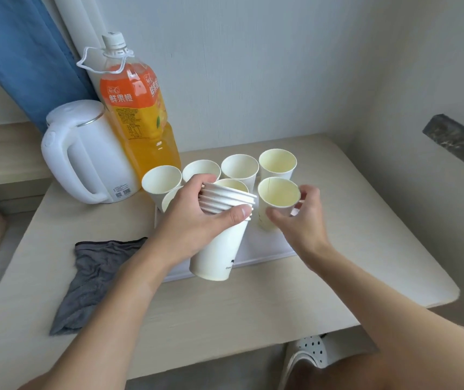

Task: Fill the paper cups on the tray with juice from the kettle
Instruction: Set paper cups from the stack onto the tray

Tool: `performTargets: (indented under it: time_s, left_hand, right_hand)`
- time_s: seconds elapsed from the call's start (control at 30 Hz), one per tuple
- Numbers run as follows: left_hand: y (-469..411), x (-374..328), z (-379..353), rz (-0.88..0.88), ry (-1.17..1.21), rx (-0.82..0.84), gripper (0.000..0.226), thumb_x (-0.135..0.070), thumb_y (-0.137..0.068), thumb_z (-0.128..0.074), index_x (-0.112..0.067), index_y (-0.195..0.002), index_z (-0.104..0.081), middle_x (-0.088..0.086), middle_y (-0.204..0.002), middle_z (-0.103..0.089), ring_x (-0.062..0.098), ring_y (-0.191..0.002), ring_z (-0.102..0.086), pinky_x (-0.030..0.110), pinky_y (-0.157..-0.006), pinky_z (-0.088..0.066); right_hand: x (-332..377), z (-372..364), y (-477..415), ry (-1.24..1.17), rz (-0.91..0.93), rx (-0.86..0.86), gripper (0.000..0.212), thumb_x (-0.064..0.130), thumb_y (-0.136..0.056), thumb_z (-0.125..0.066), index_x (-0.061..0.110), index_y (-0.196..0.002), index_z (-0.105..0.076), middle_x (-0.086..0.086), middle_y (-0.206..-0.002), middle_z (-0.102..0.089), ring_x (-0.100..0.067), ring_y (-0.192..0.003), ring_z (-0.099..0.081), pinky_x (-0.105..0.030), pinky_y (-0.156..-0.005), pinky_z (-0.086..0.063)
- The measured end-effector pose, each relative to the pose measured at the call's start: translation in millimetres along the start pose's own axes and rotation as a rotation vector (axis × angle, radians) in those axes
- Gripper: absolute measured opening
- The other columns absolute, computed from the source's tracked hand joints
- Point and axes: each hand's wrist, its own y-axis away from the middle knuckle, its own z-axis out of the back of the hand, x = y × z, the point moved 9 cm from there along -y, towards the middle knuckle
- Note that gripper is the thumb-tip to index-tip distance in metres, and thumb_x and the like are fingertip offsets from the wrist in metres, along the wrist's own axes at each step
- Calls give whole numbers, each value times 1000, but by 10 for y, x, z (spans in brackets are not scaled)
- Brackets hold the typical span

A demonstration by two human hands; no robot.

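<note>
Several empty white paper cups stand upright on a white tray in the middle of the table. My left hand grips a tilted stack of nested paper cups above the tray's front. My right hand holds a single cup by its side at the tray's right; whether that cup touches the tray is unclear. A white kettle, lid closed, stands at the back left, handle facing me.
A large orange juice bottle stands right behind the kettle. A crumpled grey cloth lies on the table at the left. Walls close in at the back and right. A blue curtain hangs at the far left.
</note>
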Motion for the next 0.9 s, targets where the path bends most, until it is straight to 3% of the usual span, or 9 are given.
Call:
performTargets:
  time_s: [0.13, 0.23, 0.37, 0.53, 0.73, 0.9]
  left_hand:
    - [-46, 27, -28, -6, -6, 5, 99, -72, -47, -79, -35, -135, -51, -12, -121, -62, 2, -110, -62, 18, -88, -50]
    - [-62, 37, -23, -9, -2, 1, 98, -71, -48, -79, -34, -135, -51, -12, -122, -62, 3, -112, -61, 21, -91, -51]
    - [-63, 39, -26, -9, -3, 11, 100, -72, -49, -78, -34, -137, -51, -13, -122, -61, 3, -112, -61, 22, -93, -52]
    - [-67, 59, -12, -7, -22, 18, 100, -73, -50, -78, -35, -137, -50, -12, -124, -61, 4, -114, -61, 25, -95, -52]
    - [-63, 81, 26, -6, -29, 8, 101, -77, -46, -74, -37, -136, -51, -13, -125, -61, 5, -115, -60, 29, -99, -53]
    - [-57, 82, 15, -7, -27, 15, 101, -76, -47, -75, -38, -137, -50, -13, -126, -60, 4, -117, -60, 31, -101, -53]
  right_hand:
    - [-89, -131, -15, 27, -12, 74, 75, 21, -73, -82, 16, -133, -38, 4, -128, -48, -13, -119, -48, -34, -99, -46]
    - [-217, -121, 11, 104, -102, 100, 85, 23, -75, -81, 14, -143, -30, 0, -133, -43, -17, -118, -47, -35, -94, -48]
    - [-288, -124, 9, 127, -150, 90, 68, 24, -79, -75, 15, -135, -38, -4, -124, -47, -20, -106, -54, -29, -73, -47]
    - [-253, -168, -50, 138, -122, 72, 41, 26, -80, -71, 21, -112, -46, -2, -117, -54, -18, -97, -61, -31, -74, -51]
    - [-257, -212, -88, 170, -129, 81, 41, 28, -77, -72, 21, -107, -46, 2, -112, -55, -22, -103, -59, -40, -81, -53]
    - [-269, -220, -99, 189, -130, 72, 43, 29, -78, -72, 21, -110, -44, 1, -115, -53, -22, -104, -58, -36, -79, -51]
